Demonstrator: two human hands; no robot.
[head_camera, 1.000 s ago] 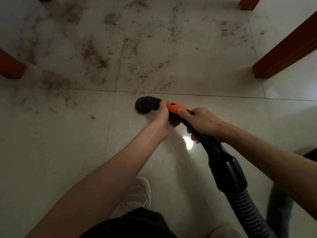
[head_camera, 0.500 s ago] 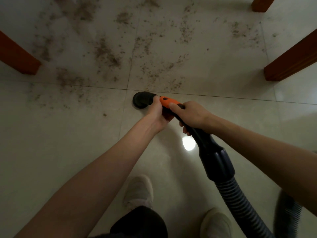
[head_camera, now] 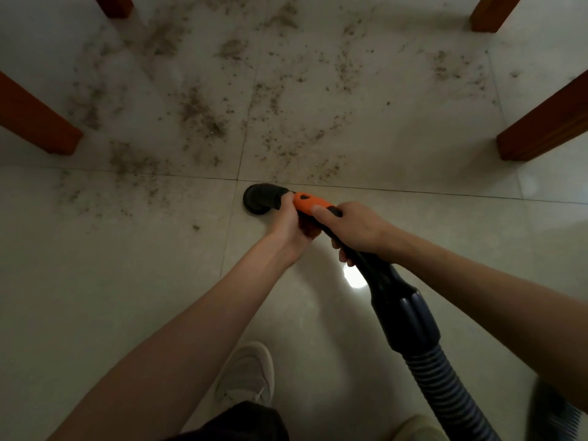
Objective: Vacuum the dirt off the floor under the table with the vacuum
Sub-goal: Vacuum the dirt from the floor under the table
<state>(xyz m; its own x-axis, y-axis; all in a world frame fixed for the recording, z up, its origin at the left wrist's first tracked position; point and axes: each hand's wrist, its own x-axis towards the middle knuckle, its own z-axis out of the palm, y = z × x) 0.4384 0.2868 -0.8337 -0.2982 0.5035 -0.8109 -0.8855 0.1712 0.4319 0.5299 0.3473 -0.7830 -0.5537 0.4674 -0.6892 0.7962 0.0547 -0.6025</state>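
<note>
Brown dirt specks cover the upper frame, unvacuumed; left hand and right hand grip the black-and-orange vacuum wand at centre.

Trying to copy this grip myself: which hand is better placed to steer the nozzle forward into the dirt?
The left hand: it grips the vacuum wand right behind the nozzle, nearest the dirt. The right hand holds farther back, by the orange slider, likely better for pushing.
</note>
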